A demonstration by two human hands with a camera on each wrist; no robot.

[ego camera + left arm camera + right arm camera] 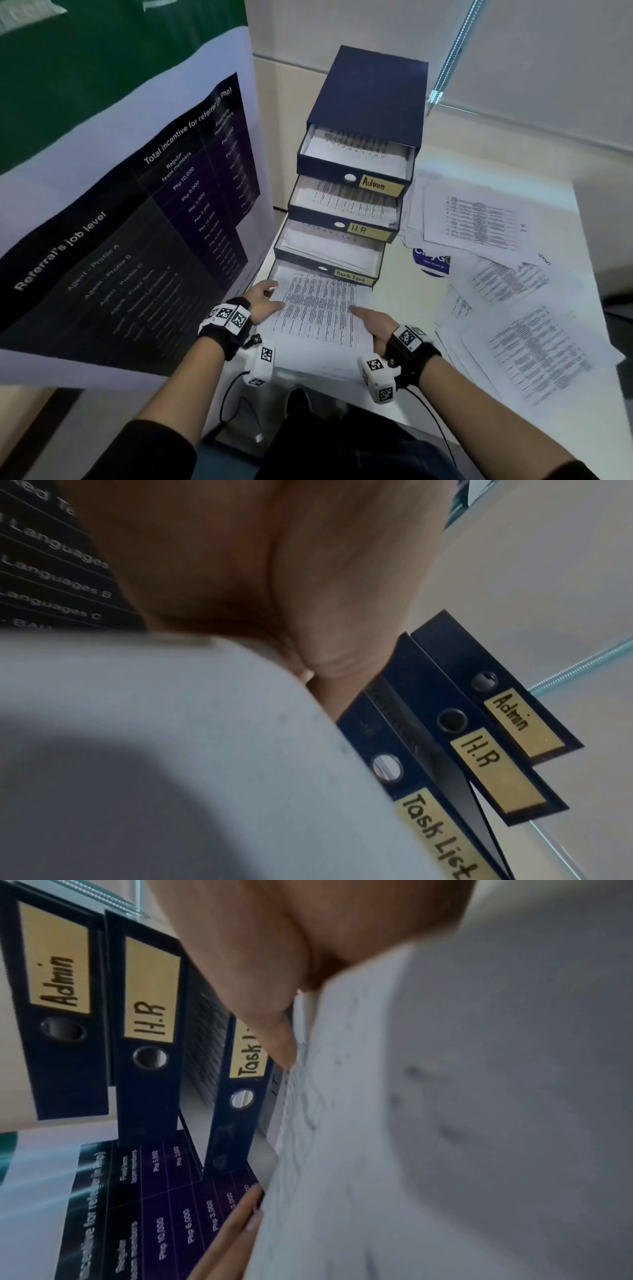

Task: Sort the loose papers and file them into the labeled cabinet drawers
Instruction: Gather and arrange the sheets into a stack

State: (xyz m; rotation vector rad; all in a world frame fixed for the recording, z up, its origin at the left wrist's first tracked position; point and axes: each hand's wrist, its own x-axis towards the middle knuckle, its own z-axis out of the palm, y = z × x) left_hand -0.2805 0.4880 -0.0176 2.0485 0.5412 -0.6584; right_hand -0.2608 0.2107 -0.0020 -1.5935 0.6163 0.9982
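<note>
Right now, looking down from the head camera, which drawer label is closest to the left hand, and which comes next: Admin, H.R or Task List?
From the left hand, gripping the paper stack's left edge:
1. Task List label, on the lowest labeled drawer, just beyond the stack.
2. H.R label, one drawer up, farther back.
3. Admin label, on the top drawer, farthest.

A dark blue cabinet (371, 92) stands at the far left of the table, its four drawers pulled out in steps. Yellow labels mark the Admin drawer (356, 164), the H.R drawer (344, 214) and the Task List drawer (329, 258); the lowest drawer's label is hidden. A printed sheet (317, 308) lies flat over that lowest drawer, probably inside it. Loose papers (513, 298) lie scattered and overlapping to the right.
</note>
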